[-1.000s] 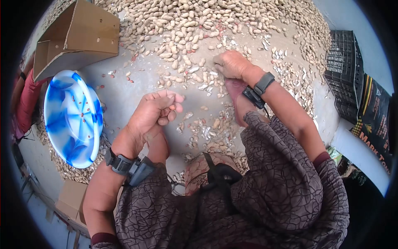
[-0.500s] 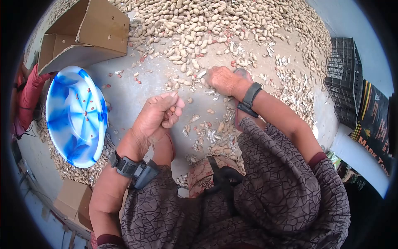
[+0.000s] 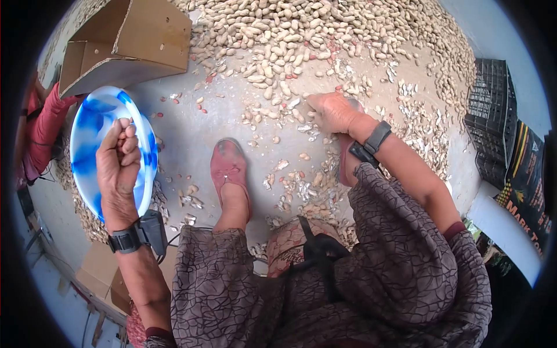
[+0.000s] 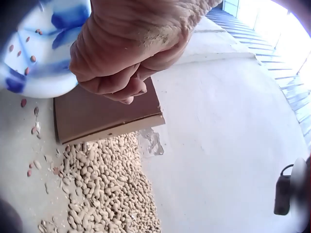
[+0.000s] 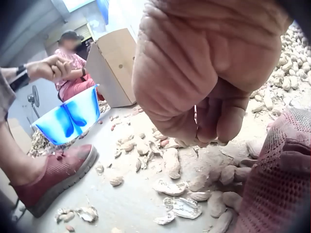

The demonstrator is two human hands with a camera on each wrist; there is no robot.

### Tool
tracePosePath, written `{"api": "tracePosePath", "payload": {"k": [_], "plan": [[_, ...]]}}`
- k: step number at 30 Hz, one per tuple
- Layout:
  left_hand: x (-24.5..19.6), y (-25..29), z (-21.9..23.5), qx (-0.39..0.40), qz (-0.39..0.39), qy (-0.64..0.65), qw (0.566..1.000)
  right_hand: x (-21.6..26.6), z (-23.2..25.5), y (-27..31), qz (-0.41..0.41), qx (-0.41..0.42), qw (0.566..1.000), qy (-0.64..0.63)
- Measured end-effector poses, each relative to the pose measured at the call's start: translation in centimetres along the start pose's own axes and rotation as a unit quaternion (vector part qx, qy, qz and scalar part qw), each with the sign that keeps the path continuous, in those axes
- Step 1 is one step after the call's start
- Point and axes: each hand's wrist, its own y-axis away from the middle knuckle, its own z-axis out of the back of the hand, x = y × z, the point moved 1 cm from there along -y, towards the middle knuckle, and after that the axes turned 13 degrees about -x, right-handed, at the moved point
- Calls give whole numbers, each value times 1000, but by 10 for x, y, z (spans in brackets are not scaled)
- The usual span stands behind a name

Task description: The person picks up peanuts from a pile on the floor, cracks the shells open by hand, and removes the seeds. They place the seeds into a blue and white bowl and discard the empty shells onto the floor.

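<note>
My left hand (image 3: 119, 156) is a closed fist held over the blue-and-white bowl (image 3: 87, 124); whatever it holds is hidden. In the left wrist view the fist (image 4: 131, 48) hangs beside the bowl (image 4: 34, 53), which holds a few red kernels. My right hand (image 3: 333, 113) rests low on the floor at the edge of the peanut pile (image 3: 301, 29), fingers curled. In the right wrist view its fingertips (image 5: 218, 126) hover just over pods and broken shells (image 5: 177, 206), and I see nothing gripped.
A cardboard box (image 3: 127, 40) stands at the back left beside the bowl. My red shoes (image 3: 229, 168) sit on the grey floor among empty shells (image 3: 301, 185). A black crate (image 3: 487, 116) is at the right. Another person (image 5: 70, 53) sits behind the bowl.
My left hand swung from the middle of the floor out to the left over the bowl, still a fist. The right hand stayed at the pile's edge.
</note>
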Motion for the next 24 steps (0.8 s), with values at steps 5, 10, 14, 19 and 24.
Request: {"api": "tracePosePath", "payload": {"k": [5, 10, 14, 19, 24], "plan": [[-17, -35, 82, -243, -91, -256, 931, 3, 18, 0, -91, -38, 986, -133], [-7, -52, 100, -250, -372, -654, 609, 5, 31, -2, -199, 7, 928, -316], [17, 9, -46, -13, -326, -386, 863, 28, 61, -10, -213, 11, 880, -424], [85, 47, -135, 260, -112, -288, 915, 60, 94, -15, -152, -39, 862, -482], [102, 56, -163, 327, -42, -186, 926, 69, 98, -8, -132, -74, 814, -560]]}}
